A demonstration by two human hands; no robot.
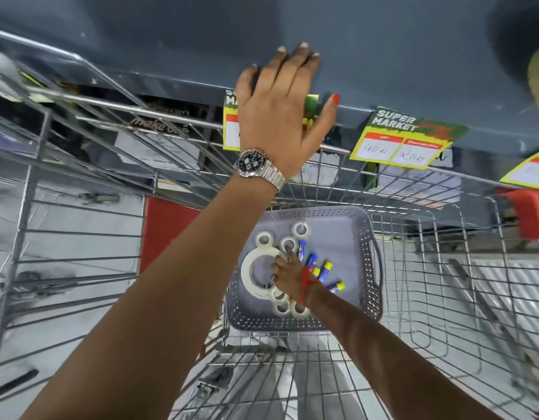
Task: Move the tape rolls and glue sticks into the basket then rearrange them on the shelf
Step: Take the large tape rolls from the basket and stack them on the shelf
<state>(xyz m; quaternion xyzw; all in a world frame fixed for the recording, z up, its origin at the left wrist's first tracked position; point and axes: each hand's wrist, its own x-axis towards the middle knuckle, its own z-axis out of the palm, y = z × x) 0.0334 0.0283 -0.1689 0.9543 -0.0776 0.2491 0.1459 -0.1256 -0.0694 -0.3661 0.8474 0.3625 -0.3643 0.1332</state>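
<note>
A grey perforated basket [372, 268] sits in a wire shopping cart [444, 298]. In it lie a large white tape roll [247, 275], several small white tape rolls [264, 239] and several blue glue sticks with yellow caps [326, 269]. My right hand [289, 275] reaches into the basket, its fingers curled over the large roll's right rim, between the rolls and the glue sticks. My left hand [277, 110], with a wristwatch, rests flat and spread on the front edge of the grey shelf [413, 71] above, holding nothing.
Yellow and green price tags [404, 140] hang from the shelf edge above the cart. The cart has red corner pieces [529, 213]. A second wire cart or rack [65, 207] stands at the left. A lower shelf with goods lies behind the cart.
</note>
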